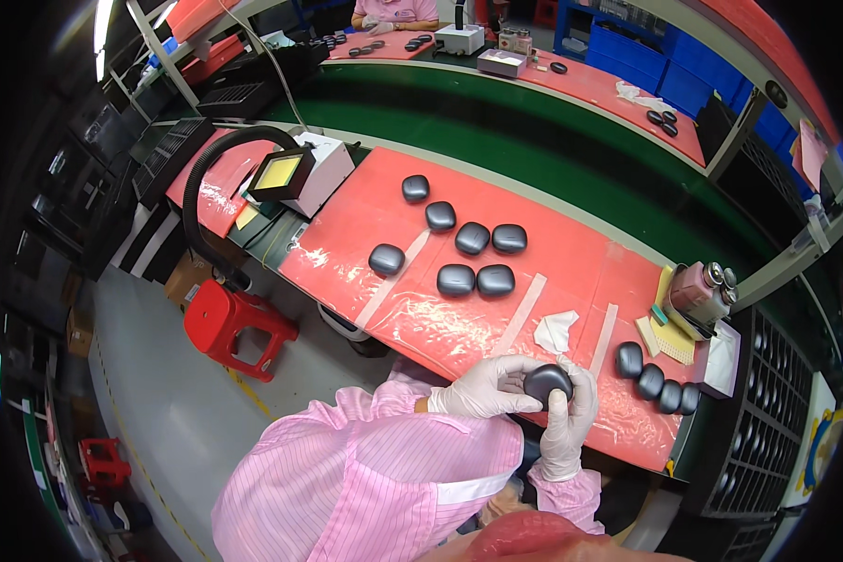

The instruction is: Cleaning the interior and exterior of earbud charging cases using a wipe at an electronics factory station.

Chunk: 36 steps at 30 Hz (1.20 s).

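A dark grey, glossy rounded case [546, 378], like an earbud case, is held just over the near edge of the pink-covered bench [440, 342]. My gloved left hand [485, 387] has its fingers closed on the case's left side. From the right, my gloved right hand [568, 426] grips the same case, thumb on its near face and fingers behind it. A crumpled white cloth [556, 331] lies just beyond my hands. To the right, several similar cases [650, 380] sit in a slanting row. Several more cases [472, 238] are spread over the middle and left of the bench.
A box-shaped machine [320, 173] with a black hose [189, 201] stands at the far left. At right are metal-topped bottles [702, 292], a yellow pad [674, 344] and a tissue box [719, 360]. A red stool [239, 323] is on the floor; a co-worker [395, 13] sits across the green conveyor [421, 122].
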Available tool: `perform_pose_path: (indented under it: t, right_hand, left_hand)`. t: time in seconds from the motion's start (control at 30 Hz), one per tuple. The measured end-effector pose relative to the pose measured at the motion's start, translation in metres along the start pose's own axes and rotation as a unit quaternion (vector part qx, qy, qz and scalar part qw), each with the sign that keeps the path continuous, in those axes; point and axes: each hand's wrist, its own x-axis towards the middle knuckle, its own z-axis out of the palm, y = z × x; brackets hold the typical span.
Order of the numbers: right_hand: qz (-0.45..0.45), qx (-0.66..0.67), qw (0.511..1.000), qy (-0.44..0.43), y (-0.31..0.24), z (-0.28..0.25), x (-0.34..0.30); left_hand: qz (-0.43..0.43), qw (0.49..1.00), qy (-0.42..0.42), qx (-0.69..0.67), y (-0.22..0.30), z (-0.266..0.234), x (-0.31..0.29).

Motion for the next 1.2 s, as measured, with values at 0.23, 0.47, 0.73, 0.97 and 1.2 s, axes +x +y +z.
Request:
perform_pose_path:
  t: [0.23, 0.47, 0.73, 0.97, 1.2]
  right_hand:
    - [0.190, 0.182, 0.965, 0.014, -0.007, -0.005, -0.003]
    - [0.002, -0.053, 0.999, -0.010, -0.010, -0.007, -0.012]
    - [0.129, 0.043, 0.990, 0.031, -0.006, 0.006, -0.002]
    - [0.018, -0.113, 0.992, -0.049, 0.010, 0.027, 0.040]
    - [-0.086, -0.355, 0.915, -0.172, 0.043, 0.035, 0.052]
  left_hand:
    - [0.017, 0.998, -0.017, 0.058, -0.009, 0.000, -0.007]
    - [0.014, 0.999, -0.031, 0.023, -0.011, 0.001, -0.014]
    - [0.072, 0.997, 0.010, -0.018, -0.018, -0.001, -0.023]
    - [-0.039, 0.978, -0.049, -0.199, 0.010, -0.043, -0.040]
    - [0.014, 0.978, 0.079, -0.193, -0.024, -0.191, -0.160]
